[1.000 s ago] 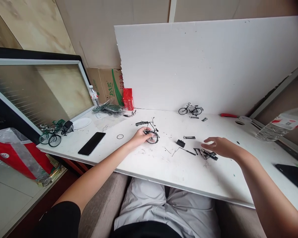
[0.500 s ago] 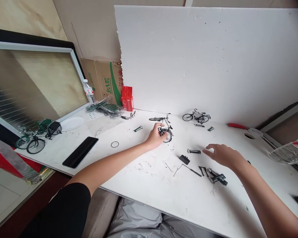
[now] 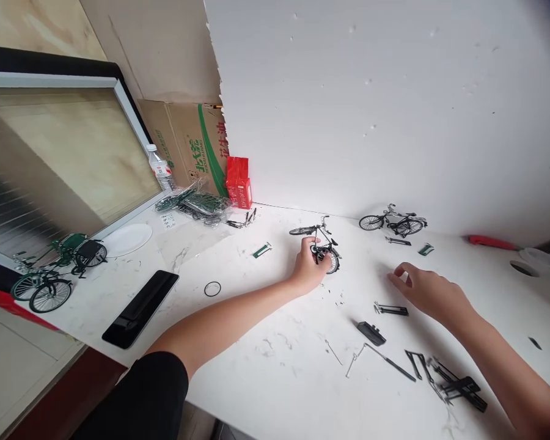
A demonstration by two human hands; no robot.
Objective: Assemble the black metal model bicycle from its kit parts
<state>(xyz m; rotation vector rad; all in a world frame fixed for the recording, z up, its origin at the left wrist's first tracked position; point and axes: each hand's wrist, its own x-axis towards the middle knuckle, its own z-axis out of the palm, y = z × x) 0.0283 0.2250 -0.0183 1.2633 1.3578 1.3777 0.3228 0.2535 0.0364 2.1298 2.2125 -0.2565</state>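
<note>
My left hand (image 3: 309, 269) is closed round the rear half of a small black model bicycle (image 3: 321, 231), its fingers at the frame and rear wheel. The handlebar and front wheel stick out beyond the fingers, and the front wheel looks turned sideways. To the right, my right hand (image 3: 428, 290) hovers over the table with thumb and forefinger slightly apart and nothing visible between them; its other fingers are partly hidden. Just in front of it lies a small black bracket-like part (image 3: 392, 310). Closer to me are a black flat piece (image 3: 371, 333) and a thin dark-handled tool (image 3: 396, 362).
Another model bicycle (image 3: 393, 221) stands by the white board (image 3: 330, 110). More bicycles (image 3: 50, 294) stand at left near a phone (image 3: 141, 308). Loose black parts (image 3: 461, 388) lie at front right, a black ring (image 3: 212, 288) at mid-left, and bagged green parts (image 3: 195, 205) farther back.
The view has shifted closer to the table. My right hand has moved back from beside the bracket-like part, farther from me. My left hand still holds the bicycle.
</note>
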